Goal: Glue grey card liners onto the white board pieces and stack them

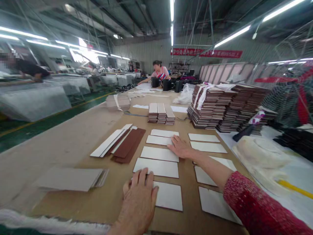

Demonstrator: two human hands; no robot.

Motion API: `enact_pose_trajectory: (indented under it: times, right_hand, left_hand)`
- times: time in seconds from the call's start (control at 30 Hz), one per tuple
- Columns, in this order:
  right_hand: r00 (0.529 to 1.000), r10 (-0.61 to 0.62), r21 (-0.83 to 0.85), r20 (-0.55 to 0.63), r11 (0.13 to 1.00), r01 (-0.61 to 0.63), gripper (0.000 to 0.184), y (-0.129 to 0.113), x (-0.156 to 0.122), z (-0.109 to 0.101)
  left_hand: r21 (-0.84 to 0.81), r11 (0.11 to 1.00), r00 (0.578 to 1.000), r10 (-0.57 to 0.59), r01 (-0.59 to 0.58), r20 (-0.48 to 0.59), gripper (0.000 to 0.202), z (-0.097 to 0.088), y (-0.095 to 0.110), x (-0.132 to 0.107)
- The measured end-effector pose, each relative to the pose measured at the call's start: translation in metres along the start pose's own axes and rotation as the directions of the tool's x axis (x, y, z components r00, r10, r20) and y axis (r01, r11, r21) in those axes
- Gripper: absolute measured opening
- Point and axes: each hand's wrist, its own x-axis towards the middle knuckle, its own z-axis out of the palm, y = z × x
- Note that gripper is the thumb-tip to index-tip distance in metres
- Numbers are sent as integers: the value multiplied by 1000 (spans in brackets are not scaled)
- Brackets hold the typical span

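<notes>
White rectangular boards [158, 168] with dark edges lie in two columns on a brown sheet. My left hand [140, 197] rests palm down at the left end of the nearest board [169, 196] in the left column, fingers extended and slightly apart; it covers that board's end. Farther up the same column, my right hand [179, 147] reaches across with fingers stretched over the right ends of a white strip [157, 140] and the board [157, 153] just below it. My right forearm partly hides the right column [208, 147]. Neither hand visibly grips anything.
Brown and white strips [129, 145] lie left of the columns, with a stack of greyish boards [70, 179] nearer. Small stacked bundles [161, 114] stand beyond. Tall piles of brown-edged boards [210, 106] rise at right, beside cream cloth [259, 156]. Another person [160, 71] works at the far end.
</notes>
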Motion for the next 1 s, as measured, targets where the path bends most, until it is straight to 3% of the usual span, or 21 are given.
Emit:
enact_pose_trajectory:
  times: [0.13,0.23,0.3,0.4,0.5,0.6,0.67,1.0]
  right_hand:
    - [993,18,22,-117,1000,-16,80,24,-46,-42]
    - [969,91,43,-229,996,-83,79,54,-100,-70]
    - [946,150,47,-287,989,-143,79,76,-142,-78]
    - [924,187,20,-332,981,-191,74,99,-199,-65]
    - [940,145,-75,-308,981,-176,69,107,-238,-31]
    - [965,108,-252,-239,953,-169,68,106,-252,-2]
    - [972,111,-331,-209,927,-177,68,105,-252,7]
    - [987,86,-397,-134,908,-133,72,117,-245,-3]
  left_hand:
    - [16,999,999,41,-41,9,43,2,-3,-1]
    - [0,999,996,53,-54,-67,46,6,-8,-3]
    - [-23,997,989,69,-72,-128,48,10,-12,-4]
    - [-57,990,972,116,-130,-205,50,14,-18,-5]
    - [-76,981,958,155,-178,-240,51,17,-24,-4]
    - [-77,978,960,172,-193,-220,52,19,-27,-3]
    - [-73,980,965,166,-184,-201,51,20,-27,-3]
    - [-53,977,958,193,-209,-213,49,25,-32,-2]
